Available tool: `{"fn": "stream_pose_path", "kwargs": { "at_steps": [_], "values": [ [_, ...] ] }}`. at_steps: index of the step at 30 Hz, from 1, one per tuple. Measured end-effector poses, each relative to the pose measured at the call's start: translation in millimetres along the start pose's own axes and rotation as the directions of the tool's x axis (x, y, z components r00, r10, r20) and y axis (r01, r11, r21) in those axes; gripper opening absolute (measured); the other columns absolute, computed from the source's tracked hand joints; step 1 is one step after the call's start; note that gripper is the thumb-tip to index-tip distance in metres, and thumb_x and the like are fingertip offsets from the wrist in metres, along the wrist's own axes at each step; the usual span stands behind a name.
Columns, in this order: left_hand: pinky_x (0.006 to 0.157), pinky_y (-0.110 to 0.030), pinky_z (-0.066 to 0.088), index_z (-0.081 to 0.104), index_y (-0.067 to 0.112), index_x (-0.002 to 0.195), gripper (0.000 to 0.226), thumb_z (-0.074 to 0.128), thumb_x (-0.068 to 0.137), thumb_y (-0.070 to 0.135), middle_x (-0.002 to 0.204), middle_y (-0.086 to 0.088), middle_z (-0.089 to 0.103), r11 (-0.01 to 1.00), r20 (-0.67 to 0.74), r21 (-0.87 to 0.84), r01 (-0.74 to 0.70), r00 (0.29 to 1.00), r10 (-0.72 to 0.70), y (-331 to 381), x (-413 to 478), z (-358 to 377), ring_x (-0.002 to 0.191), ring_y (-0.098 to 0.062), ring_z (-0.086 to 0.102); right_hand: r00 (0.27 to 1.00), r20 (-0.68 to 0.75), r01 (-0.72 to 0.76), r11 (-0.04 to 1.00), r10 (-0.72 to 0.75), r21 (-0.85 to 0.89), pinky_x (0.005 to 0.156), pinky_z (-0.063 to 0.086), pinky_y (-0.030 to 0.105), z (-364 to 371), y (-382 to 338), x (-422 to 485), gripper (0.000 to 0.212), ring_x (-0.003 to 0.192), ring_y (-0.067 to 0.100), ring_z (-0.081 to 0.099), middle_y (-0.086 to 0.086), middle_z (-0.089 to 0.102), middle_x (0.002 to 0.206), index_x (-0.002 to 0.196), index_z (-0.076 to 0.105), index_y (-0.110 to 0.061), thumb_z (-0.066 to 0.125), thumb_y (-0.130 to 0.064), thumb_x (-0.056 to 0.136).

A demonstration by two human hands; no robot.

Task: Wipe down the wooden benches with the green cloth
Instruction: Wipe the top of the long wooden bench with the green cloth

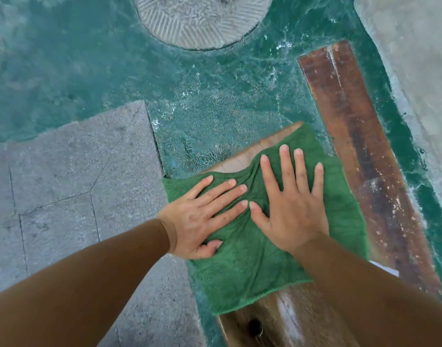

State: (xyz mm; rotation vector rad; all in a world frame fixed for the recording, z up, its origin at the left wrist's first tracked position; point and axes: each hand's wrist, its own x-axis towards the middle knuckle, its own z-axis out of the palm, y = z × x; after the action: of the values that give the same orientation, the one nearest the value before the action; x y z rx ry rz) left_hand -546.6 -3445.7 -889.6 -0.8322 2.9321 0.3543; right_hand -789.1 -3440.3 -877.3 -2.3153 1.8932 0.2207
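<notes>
A green cloth lies spread over the far end of the near wooden bench, covering most of its width. My left hand presses flat on the cloth's left part, with its thumb curled into a fold. My right hand presses flat on the cloth's upper right part, fingers spread. The two hands almost touch at the fingertips. A second, darker wooden bench runs alongside on the right, worn and spotted with pale marks.
The ground is rough green-painted concrete. Grey stone paving lies to the left. A round ribbed stone disc sits at the top, and a pale concrete strip runs along the right.
</notes>
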Motion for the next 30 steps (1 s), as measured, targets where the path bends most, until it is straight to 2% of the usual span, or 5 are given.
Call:
{"fn": "stream_pose_path", "kwargs": {
  "at_steps": [13,16,23,26,30],
  "values": [
    [0.115,-0.07,0.013,0.015,0.01,0.157,0.09,0.045,0.085,0.056,0.164,-0.021,0.006,0.996,0.041,-0.019,0.084,0.996,-0.083,-3.1,2.0,-7.3,0.151,-0.043,0.005,0.996,0.018,0.091,0.995,-0.09,-0.03,0.118,0.006,0.069,-3.7,-0.5,30.0,0.092,0.154,0.04,0.0,0.02,-0.001,0.167,0.159,0.011,-0.018,0.039,-0.064,0.084],
    [0.114,-0.069,0.018,0.011,0.015,0.158,0.09,0.044,0.085,0.057,0.164,-0.023,0.001,0.975,0.076,-0.051,0.215,0.975,-0.211,-0.5,6.6,-14.4,0.151,-0.044,0.004,0.996,0.044,0.085,0.996,-0.084,-0.019,0.118,0.007,0.068,-8.9,-1.6,37.3,0.089,0.154,0.039,0.001,0.018,0.001,0.167,0.159,0.011,-0.02,0.039,-0.062,0.086],
    [0.106,-0.059,0.038,0.016,0.008,0.156,0.085,0.043,0.087,0.051,0.164,-0.019,0.009,0.868,0.156,-0.156,0.472,0.879,-0.45,11.7,16.7,-25.5,0.149,-0.04,0.023,0.982,0.186,0.018,1.0,-0.018,0.003,0.119,0.005,0.067,-29.5,-14.7,69.5,0.077,0.154,0.037,0.008,0.015,0.027,0.162,0.152,0.033,-0.021,0.032,-0.065,0.089],
    [0.107,-0.055,0.039,0.023,0.011,0.155,0.08,0.044,0.088,0.048,0.163,-0.017,0.019,0.798,0.173,-0.245,0.55,0.835,-0.523,15.6,22.8,-38.3,0.145,-0.036,0.032,0.951,0.305,0.039,0.999,-0.043,0.019,0.121,-0.005,0.063,-43.9,-15.4,81.3,0.079,0.153,0.033,0.006,0.01,0.024,0.162,0.153,0.026,-0.025,0.021,-0.069,0.088],
    [0.105,-0.047,0.044,0.021,0.017,0.155,0.071,0.042,0.092,0.043,0.154,-0.005,0.035,0.658,0.096,-0.51,0.554,0.797,-0.596,-3.9,15.3,-46.2,0.134,-0.024,0.043,0.975,0.204,0.069,0.991,-0.091,0.112,0.122,0.01,0.058,-70.9,9.3,111.6,0.079,0.148,0.03,0.026,0.009,0.033,0.159,0.15,0.031,-0.03,0.018,-0.074,0.087]
  ]
}}
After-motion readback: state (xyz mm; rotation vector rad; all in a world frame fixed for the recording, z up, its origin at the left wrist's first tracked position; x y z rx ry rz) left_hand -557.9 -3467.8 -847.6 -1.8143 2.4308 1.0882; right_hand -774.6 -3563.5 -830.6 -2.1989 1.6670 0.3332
